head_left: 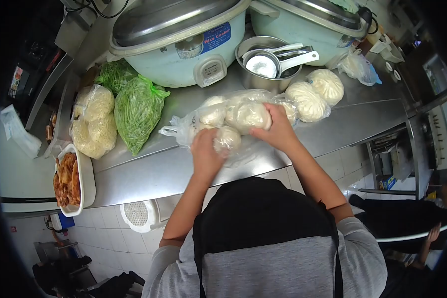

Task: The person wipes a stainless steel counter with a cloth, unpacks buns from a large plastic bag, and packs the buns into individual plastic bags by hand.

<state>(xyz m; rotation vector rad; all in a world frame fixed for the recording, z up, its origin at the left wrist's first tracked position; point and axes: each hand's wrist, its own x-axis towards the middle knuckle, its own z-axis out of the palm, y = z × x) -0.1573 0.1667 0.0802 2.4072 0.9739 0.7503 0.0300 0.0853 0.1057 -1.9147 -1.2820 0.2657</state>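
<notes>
Several pale steamed buns lie in a clear plastic bag on the steel counter. My right hand grips one bun through the film, thumb below and fingers above. At the near side of the bag, my left hand is curled against a smaller bun; its fingertips are slightly blurred. The bag's knotted-looking end sticks out to the left. Just right of my hands sit two larger pleated buns, seemingly wrapped in film.
Two big rice cookers stand behind, with a metal pot of ladles between them. Leftward are a bag of greens, bagged noodles and a white tub of browned meat. A stool stands below; another person is at lower right.
</notes>
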